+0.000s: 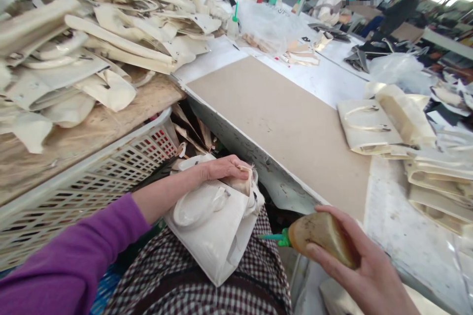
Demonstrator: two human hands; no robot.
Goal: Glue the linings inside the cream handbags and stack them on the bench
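A cream handbag (210,226) with looped handles rests on my lap, over a checked apron (177,285). My left hand (227,170) grips its upper edge, the fingers closed on the rim and partly hidden inside the opening. In my right hand (354,251) is a glue bottle (320,238), amber-brown, held on its side with the fingers wrapped around it. Its green nozzle (273,237) points left toward the bag, a short gap away from it.
Cream bag pieces (121,34) lie heaped at left, above a white plastic basket (92,177). A brown board (266,108) covers the table before me. Flattened cream bags (373,128) are stacked at right. Farther back stand another green-tipped bottle (232,27) and a co-worker (328,5).
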